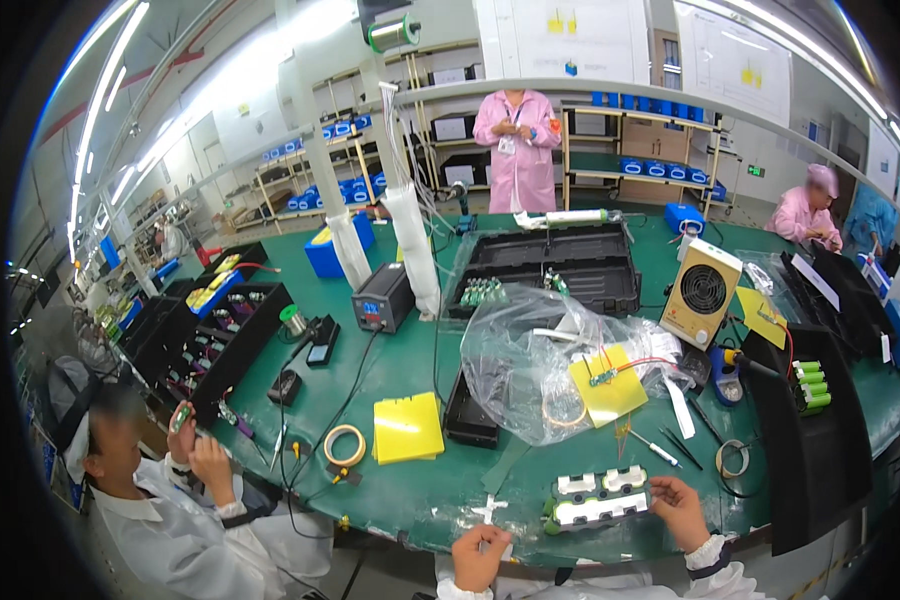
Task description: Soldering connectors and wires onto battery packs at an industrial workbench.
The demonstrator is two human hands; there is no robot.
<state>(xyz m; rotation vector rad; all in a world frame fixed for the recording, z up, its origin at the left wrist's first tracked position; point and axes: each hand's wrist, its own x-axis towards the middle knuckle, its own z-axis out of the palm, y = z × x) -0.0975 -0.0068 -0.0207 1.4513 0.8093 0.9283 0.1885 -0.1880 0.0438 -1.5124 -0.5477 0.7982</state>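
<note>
A battery pack [600, 508] lies on the green bench before me, its green cells topped by white strips. At its right end is my right hand [682, 515], fingers bent and spread apart, the tips right beside the pack; whether they touch it I cannot tell. My left hand [480, 558] is closed in a pinch at the near bench edge, left of the pack. Whatever its fingers hold is hidden. Just beyond it lies a crumpled white piece [489, 508], perhaps tape or film. Yellow sheets [408, 428] are stacked farther left.
Clear plastic film [520, 370] with a wired circuit board on a yellow sheet [610, 385] lies beyond the pack. A soldering iron stand [727, 378], tape rolls [345, 446] and a black casing [805, 440] surround the work area. A co-worker [160, 480] sits at left.
</note>
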